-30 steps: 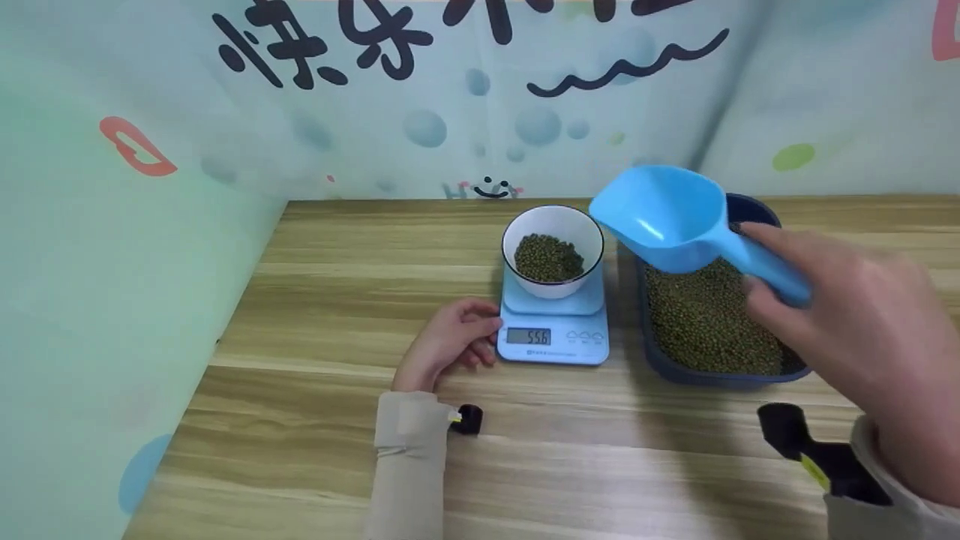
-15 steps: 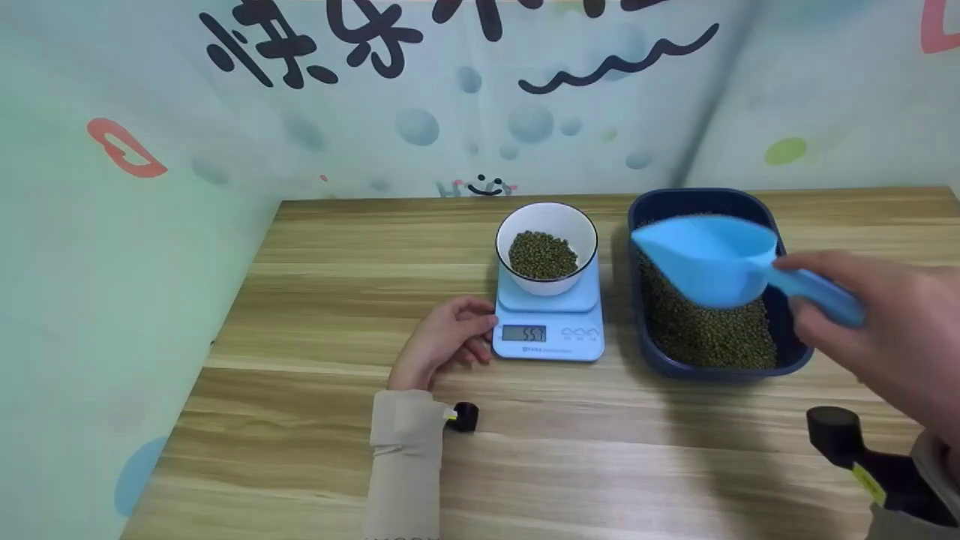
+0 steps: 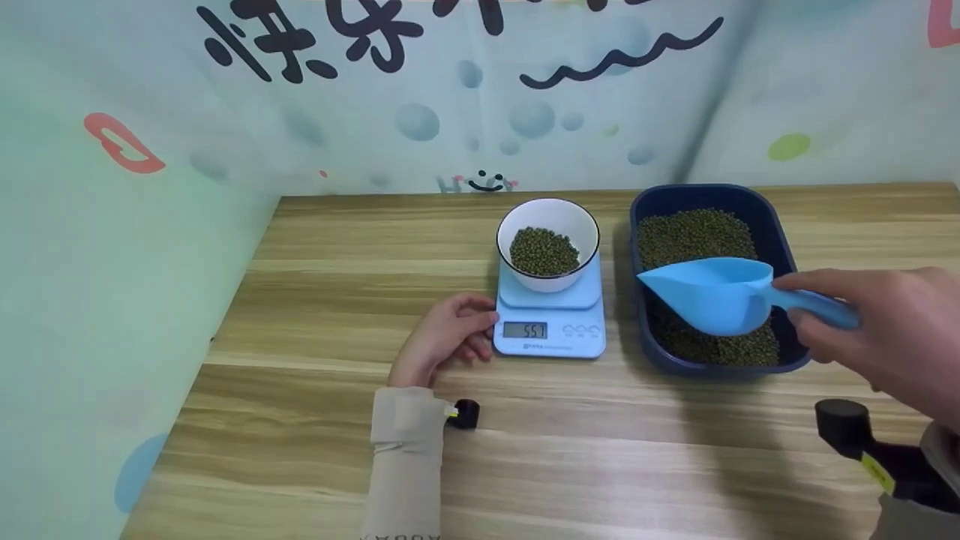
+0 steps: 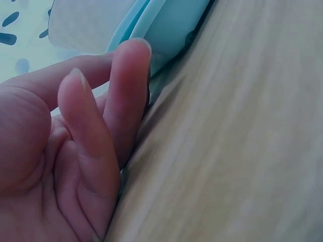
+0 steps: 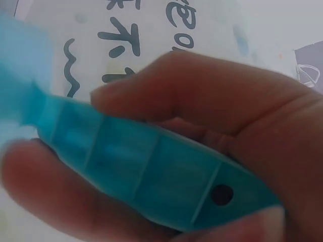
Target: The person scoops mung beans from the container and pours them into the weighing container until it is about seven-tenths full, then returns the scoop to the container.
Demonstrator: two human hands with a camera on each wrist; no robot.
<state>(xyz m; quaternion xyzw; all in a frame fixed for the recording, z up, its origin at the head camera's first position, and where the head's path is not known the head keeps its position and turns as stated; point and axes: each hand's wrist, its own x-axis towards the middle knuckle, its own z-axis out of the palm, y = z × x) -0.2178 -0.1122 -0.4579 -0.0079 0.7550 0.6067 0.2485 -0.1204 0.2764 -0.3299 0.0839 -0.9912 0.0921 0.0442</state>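
Head view: over bin (image 3: 705, 370) of green grains (image 3: 697, 232), scoop (image 3: 720, 304) clamped by handle (image 5: 151, 171) in right hand (image 3: 892, 330); long axis pointing left toward bowl (image 3: 551, 284) on scale (image 3: 551, 301). Left hand (image 3: 442, 334) farther off, loosely bent, touching scale's edge.

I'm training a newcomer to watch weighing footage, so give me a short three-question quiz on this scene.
1. True or false: the bowl stands on the scale.
2. Which holds more beans, the bowl or the tub?
3. What does the right hand grip?
A) the bowl
B) the scale
C) the scoop

Key: 1. True. 2. The tub. 3. C.
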